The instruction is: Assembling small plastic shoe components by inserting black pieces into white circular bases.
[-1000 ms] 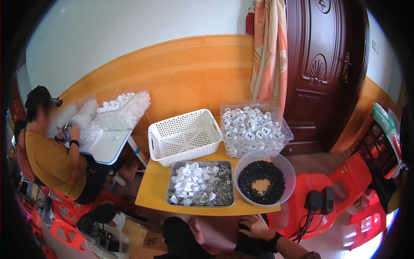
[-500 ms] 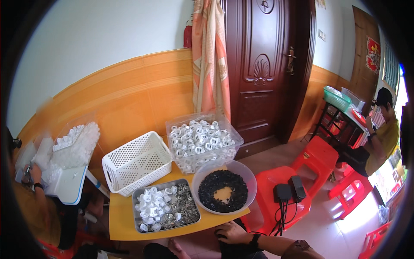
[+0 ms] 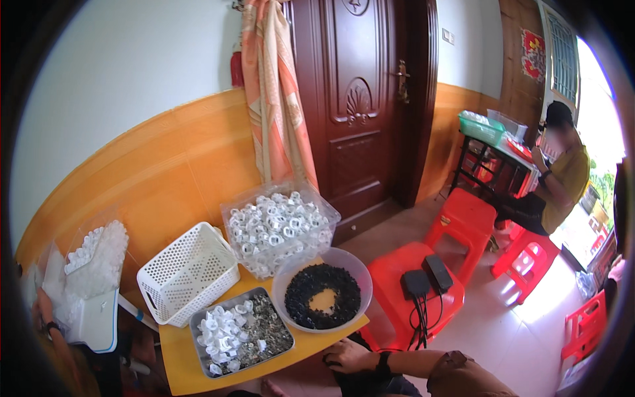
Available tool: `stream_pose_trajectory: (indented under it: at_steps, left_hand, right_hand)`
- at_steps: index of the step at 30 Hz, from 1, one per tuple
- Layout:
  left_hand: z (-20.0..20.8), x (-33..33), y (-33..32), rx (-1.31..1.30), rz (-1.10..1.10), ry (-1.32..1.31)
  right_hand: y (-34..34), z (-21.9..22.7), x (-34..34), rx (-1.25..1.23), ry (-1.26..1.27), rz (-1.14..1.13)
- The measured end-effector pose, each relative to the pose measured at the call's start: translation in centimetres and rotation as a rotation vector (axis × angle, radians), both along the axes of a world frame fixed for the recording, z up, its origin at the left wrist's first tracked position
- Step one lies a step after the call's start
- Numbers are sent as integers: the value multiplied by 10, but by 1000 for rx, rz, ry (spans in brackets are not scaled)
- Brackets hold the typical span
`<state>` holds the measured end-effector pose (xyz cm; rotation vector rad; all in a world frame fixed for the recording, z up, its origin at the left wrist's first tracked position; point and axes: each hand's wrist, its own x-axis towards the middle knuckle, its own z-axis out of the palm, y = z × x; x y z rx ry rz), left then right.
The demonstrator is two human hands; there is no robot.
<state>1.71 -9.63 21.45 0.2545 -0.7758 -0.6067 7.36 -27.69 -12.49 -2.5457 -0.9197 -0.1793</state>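
My right hand (image 3: 347, 355) rests on my dark-trousered knee beside the table's front edge, fingers loosely spread and nothing in them. A dark band circles its wrist. Nearest to it on the yellow table (image 3: 304, 352) is a translucent round bowl (image 3: 366, 299) of small black pieces, with a bare patch at its middle. Left of the bowl, a metal tray (image 3: 288, 345) holds white plastic pieces (image 3: 221, 331) and greyish small bits (image 3: 264, 331). Behind these are a white perforated basket (image 3: 188, 271) and a clear bin (image 3: 324, 241) full of white ring-like pieces. My left hand is out of view.
Red stools (image 3: 390, 278) stand right of the table, one carrying black boxes (image 3: 415, 283) with cables. A person (image 3: 562, 175) sits at the far right by a rack with a green basket (image 3: 481, 130). Another person's hand (image 3: 45, 308) is at a white tray (image 3: 99, 331) on the left.
The view has swung rightward, so the table and door appear further left. My right hand stays on my knee. The person at right has their head turned more this way.
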Motion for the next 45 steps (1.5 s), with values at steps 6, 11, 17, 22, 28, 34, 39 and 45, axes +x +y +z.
stream_pose_trajectory:
  at_steps: [6,11,17,22,28,34,39,45]
  left_hand:
    - [-12,37,23,265,225,-495]
    - [-124,29,115,1184,982,-661]
    - [-284,-32,228,2382,966,-475]
    - [-356,-45,201,1864,1328,103]
    - [-337,-27,174,1764,1387,88]
    - [-287,-21,155,1959,908,91]
    - [-621,47,134,1968,1653,-523]
    - [-596,46,124,1862,1521,-412]
  right_hand:
    - [-5,0,0,26,15,-19]
    - [-2,-9,3,66,-61,-28]
    - [-9,-12,-4,114,-21,-52]
    - [-1,-22,4,123,11,-21]
    - [1,-8,4,74,91,-6]
    - [-6,-18,1,63,63,-59]
    - [15,-7,8,129,21,29]
    - [17,-8,3,137,-22,54]
